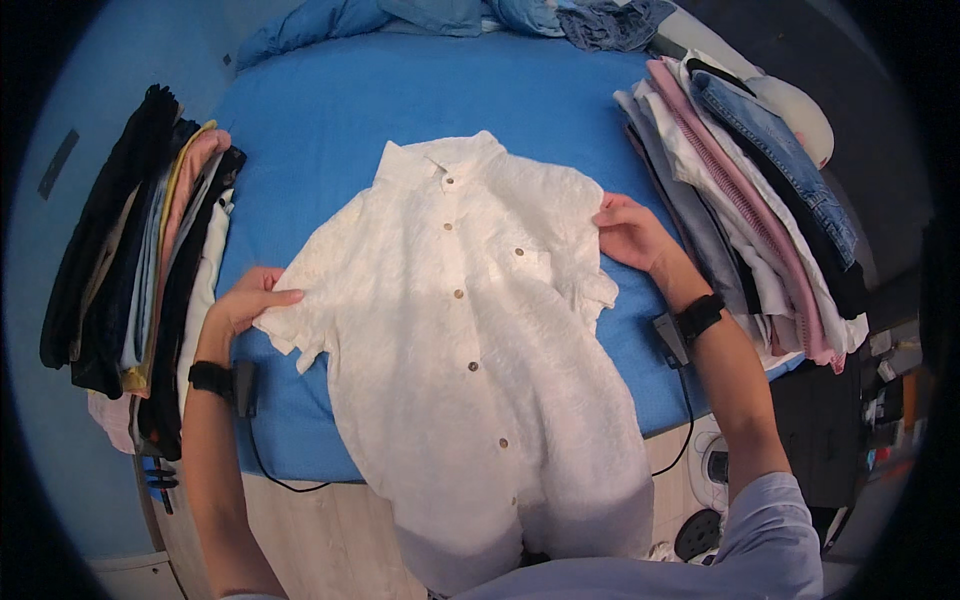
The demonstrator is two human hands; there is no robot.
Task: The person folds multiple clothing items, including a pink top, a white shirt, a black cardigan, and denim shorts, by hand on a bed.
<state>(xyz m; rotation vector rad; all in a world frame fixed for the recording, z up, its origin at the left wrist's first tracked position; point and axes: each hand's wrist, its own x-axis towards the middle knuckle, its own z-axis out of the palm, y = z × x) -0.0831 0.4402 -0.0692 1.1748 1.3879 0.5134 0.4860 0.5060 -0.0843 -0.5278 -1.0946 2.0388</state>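
Observation:
A white short-sleeved button-up shirt lies front side up on a blue bedsheet, collar pointing away from me. Its lower part hangs over the bed's near edge towards my body. My left hand pinches the sleeve on the left, thumb on top. On the other side, my right hand grips the edge of the opposite sleeve near the shoulder. Brown buttons run down the front, and one more sits on the chest pocket. Folds gather below the right-hand sleeve.
A tall stack of folded clothes stands at the left by the blue wall. Another stack, topped with denim, rises at the right. Crumpled blue bedding lies at the far end. Cables hang from both wrist straps.

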